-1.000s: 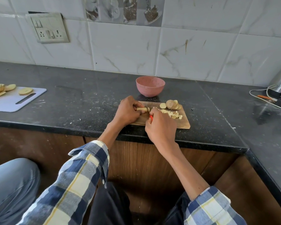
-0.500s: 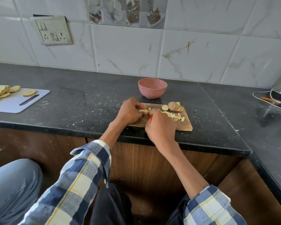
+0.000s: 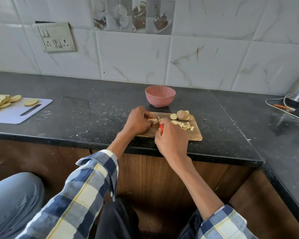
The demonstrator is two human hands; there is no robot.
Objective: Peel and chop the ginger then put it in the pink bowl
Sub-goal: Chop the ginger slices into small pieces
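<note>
ginger: pale peeled piece (image 3: pixel 153 120) on wooden board (image 3: pixel 195 135); diced bits (image 3: pixel 186 125), round slices (image 3: pixel 184 115)
left hand (image 3: pixel 138 122): pinches piece
right hand (image 3: pixel 173 138): curled around red-handled knife (image 3: pixel 161 127)
pink bowl (image 3: pixel 160 96): behind board

From my feed I see two bare forearms coming out of a checked shirt. The left sleeve (image 3: pixel 86 192) is woven in blocks of navy, grey-blue and cream, crossed by thin yellow lines, and its cuff is turned back loosely, so the paler inner side of the cloth shows at the fold. A small pale button sits on the edge of that cuff. The right sleeve (image 3: pixel 223 223) has the same check and is pushed up well above the wrist, its hem slightly frayed. Both hands, the left hand (image 3: pixel 138 120) and the right hand (image 3: pixel 172 135), are bare: I see no rings, no watch. Below the arms I see dark trousers (image 3: pixel 117 221).
</note>
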